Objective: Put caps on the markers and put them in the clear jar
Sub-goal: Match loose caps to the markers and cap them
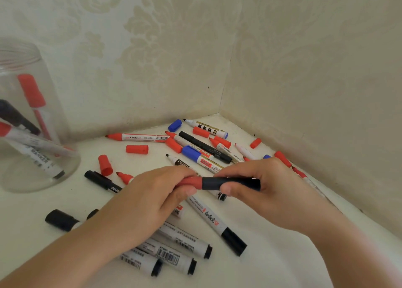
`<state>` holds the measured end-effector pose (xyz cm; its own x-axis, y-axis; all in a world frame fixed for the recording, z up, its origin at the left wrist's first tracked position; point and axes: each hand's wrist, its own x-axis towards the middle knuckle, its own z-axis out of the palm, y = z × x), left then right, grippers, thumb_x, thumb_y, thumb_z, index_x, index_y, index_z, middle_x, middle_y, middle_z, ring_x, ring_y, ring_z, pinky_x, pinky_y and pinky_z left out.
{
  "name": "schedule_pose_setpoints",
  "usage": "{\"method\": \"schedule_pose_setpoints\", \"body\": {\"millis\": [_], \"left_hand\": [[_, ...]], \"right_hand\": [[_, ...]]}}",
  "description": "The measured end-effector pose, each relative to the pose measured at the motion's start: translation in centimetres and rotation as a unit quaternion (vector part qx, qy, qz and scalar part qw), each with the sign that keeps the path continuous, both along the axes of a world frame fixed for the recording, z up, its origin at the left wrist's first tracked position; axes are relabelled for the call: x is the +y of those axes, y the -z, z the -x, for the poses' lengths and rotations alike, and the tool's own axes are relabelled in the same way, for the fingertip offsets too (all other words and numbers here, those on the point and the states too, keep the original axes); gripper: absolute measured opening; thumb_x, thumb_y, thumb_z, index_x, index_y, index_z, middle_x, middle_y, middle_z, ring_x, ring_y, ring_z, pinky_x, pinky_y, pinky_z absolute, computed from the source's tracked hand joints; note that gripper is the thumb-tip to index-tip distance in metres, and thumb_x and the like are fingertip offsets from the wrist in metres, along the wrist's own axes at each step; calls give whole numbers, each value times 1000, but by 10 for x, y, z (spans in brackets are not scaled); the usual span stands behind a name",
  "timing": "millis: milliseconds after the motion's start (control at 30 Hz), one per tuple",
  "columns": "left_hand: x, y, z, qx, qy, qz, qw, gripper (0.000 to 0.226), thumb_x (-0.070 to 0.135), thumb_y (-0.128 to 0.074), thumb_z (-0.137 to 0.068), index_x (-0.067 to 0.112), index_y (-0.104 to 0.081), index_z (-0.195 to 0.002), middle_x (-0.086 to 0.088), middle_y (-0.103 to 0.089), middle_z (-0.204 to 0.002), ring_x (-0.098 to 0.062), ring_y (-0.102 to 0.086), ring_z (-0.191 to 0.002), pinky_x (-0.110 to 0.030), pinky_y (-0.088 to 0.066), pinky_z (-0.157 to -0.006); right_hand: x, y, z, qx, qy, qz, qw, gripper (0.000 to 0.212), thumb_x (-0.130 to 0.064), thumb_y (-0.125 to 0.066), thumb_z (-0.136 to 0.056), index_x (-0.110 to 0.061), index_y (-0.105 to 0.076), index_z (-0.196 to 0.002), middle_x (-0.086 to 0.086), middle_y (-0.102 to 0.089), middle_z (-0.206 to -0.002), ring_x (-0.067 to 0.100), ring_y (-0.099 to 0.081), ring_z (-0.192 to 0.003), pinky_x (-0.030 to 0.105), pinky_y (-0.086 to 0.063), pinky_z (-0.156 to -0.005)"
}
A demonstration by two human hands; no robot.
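Your two forearms are reaching in from the bottom edge and converging toward the middle. Your left hand is lying knuckles-up, its fingers curling downward and its thumb tucking under to pinch against them. Your right hand is facing it at the same height, wrist angling in from the lower right, fingers wrapping over the top and thumb pressing up from beneath. The fingertips of both hands are nearly meeting.
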<state>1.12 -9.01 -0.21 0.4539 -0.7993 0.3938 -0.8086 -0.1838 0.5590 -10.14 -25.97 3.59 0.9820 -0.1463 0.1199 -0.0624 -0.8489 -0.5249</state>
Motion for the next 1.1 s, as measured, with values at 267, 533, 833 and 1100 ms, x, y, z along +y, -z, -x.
{"method": "schedule_pose_setpoints", "body": {"millis": [267, 533, 833, 1100], "left_hand": [[0, 4, -3, -82, 14, -12, 996, 28, 49, -32, -88, 31, -53, -95, 27, -39, -66, 15, -46, -82, -2, -34, -77], [-1, -1, -5, -8, -11, 17, 1000, 22, 55, -26, -83, 46, -44, -93, 29, -54, -79, 15, -46, -90, -3, -35, -74], [1, 6, -31, 15, -184, 23, 983, 26, 28, -39, -93, 34, -51, -116, 20, -54, -106, 4, -46, -92, -7, -33, -69], [0, 14, -35, -19, -188, -58, 980, 27, 32, -51, -90, 37, -52, -117, 24, -49, -104, 1, -42, -108, -17, -32, -86]], "right_hand": [[-3, 0, -2, 12, -20, -108, 994, 15, -27, -59, -86, -36, -71, -85, 0, -64, -67, 6, -39, -46, 11, -29, -45], [5, 9, -10, 72, 18, -206, 976, 14, -27, -53, -90, -32, -66, -87, -10, -65, -65, 7, -46, -53, 20, -38, -55], [-11, 10, -13, 49, 82, -626, 774, 30, -6, -39, -93, -8, -55, -118, 13, -68, -90, 21, -67, -65, 30, -59, -62], [-30, 6, -3, -11, 180, -377, 909, 25, -5, -55, -87, -20, -59, -108, 4, -70, -85, 21, -65, -76, 41, -53, -78]]}}
